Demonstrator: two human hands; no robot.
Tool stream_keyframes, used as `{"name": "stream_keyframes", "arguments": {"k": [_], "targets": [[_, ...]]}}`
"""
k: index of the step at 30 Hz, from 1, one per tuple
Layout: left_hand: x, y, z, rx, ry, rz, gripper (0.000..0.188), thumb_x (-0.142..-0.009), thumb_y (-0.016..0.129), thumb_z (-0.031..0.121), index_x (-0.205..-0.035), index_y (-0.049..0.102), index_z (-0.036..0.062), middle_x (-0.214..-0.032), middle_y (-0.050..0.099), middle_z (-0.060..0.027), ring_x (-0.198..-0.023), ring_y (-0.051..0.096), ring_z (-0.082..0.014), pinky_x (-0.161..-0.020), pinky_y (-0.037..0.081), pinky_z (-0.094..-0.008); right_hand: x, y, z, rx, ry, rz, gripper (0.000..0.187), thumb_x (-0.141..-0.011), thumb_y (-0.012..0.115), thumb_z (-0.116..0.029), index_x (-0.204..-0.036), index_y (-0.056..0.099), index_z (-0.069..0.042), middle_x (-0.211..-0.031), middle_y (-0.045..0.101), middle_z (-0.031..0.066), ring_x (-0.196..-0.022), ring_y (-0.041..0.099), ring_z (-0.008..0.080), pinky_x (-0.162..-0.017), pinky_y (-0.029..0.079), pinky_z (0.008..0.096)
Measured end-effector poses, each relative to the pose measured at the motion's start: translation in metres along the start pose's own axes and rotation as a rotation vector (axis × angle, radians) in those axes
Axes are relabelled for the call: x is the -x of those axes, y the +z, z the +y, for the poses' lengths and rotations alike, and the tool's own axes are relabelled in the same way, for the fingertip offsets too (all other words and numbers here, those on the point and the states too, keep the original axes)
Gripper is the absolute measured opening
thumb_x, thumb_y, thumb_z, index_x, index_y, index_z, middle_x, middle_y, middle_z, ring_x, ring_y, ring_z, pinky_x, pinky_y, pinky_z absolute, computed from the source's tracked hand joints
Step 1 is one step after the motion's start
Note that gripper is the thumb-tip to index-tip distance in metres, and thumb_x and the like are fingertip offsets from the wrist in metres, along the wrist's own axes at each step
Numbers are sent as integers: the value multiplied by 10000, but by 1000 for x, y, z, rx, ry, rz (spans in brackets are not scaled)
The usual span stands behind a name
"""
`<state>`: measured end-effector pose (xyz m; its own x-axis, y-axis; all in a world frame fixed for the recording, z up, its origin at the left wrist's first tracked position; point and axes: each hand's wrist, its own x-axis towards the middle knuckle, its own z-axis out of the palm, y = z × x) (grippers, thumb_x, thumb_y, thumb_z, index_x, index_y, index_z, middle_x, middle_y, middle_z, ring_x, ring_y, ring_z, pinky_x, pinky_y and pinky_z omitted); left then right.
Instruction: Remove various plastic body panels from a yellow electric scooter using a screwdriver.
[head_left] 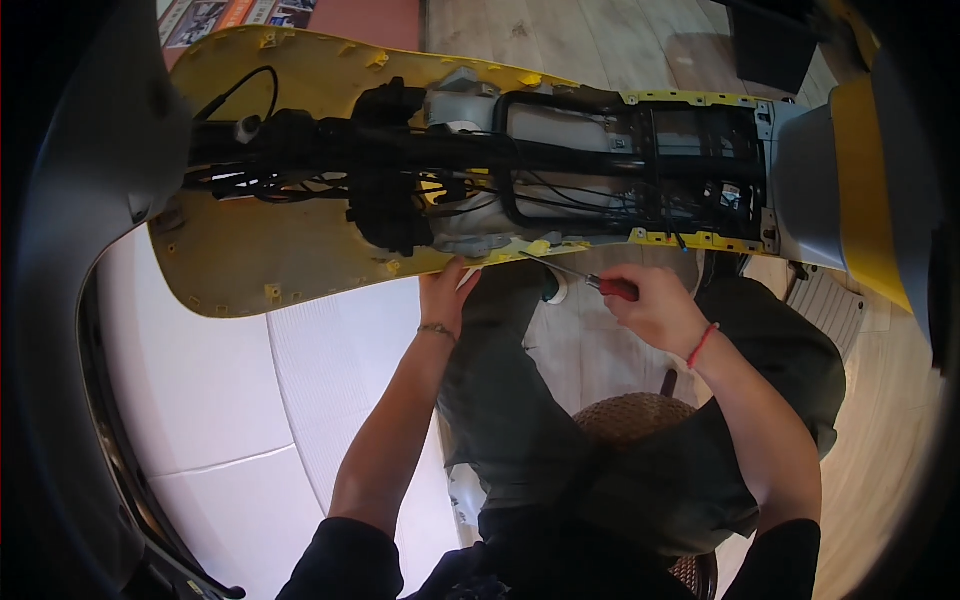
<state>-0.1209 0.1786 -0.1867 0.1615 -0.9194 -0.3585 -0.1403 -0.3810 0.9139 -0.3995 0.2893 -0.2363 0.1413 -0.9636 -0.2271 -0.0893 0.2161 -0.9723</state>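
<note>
A screwdriver (pixel 618 289) with a red and dark handle is gripped in my right hand (pixel 655 308). Its thin metal shaft points left, and the tip is at the near edge of the yellow body panel (pixel 290 262). My left hand (pixel 445 298) holds that same edge a little to the left, its fingertips partly hidden by the panel. The panel belongs to a scooter-like vehicle lying across my view, its inside exposed. Black frame tubes (pixel 580 160) and several cables (pixel 320 185) run along its middle. Small yellow clips (pixel 273 292) line the panel's rim.
Grey and yellow bodywork (pixel 865 180) bounds the right side, and a large grey part (pixel 80 250) curves down the left. White sheets (pixel 210 400) lie below the panel. A woven stool (pixel 635 415) is between my legs. Printed sheets (pixel 235 15) lie at far left.
</note>
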Motion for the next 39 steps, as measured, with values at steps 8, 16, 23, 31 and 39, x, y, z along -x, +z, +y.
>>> {"name": "stream_keyframes", "arguments": {"k": [8,16,23,31,39], "targets": [[-5,3,-20,4,-4,-46,335,-854,585,53,-1140,413,31,-1130,513,-106,-1045,556,-260,-904,494,-415,-16,12,-3,-107,-23,44,295,-778,597,-73,-1066,607,-8,-907,665,132,-818,641,184,-755,496,282],[-11,18,-37,113,-61,-44,313,-835,568,12,-1119,440,49,-1079,547,-94,-1010,569,-251,-925,476,-442,-18,18,-3,-59,-47,99,280,-765,611,-58,-1042,615,-14,-864,661,133,-772,639,187,-722,494,278],[-14,24,-39,201,-87,-44,293,-811,548,-13,-1088,468,40,-1048,568,-92,-1008,570,-249,-955,447,-474,-22,18,3,-58,-61,81,276,-760,623,-58,-1033,618,-16,-878,664,134,-774,642,191,-727,494,279],[-19,26,-48,233,-99,-50,247,-800,541,-25,-1040,514,26,-1029,590,-90,-1004,578,-232,-961,443,-484,-14,40,6,-120,-9,153,274,-768,625,-69,-1035,613,-13,-850,669,119,-748,642,180,-715,493,278],[-24,26,-52,212,-110,-85,258,-793,523,-28,-1049,514,2,-1056,588,-95,-1018,573,-238,-961,446,-474,-6,63,35,31,-157,231,318,-747,597,-61,-1065,593,-48,-891,652,130,-726,646,269,-650,524,349]]}}
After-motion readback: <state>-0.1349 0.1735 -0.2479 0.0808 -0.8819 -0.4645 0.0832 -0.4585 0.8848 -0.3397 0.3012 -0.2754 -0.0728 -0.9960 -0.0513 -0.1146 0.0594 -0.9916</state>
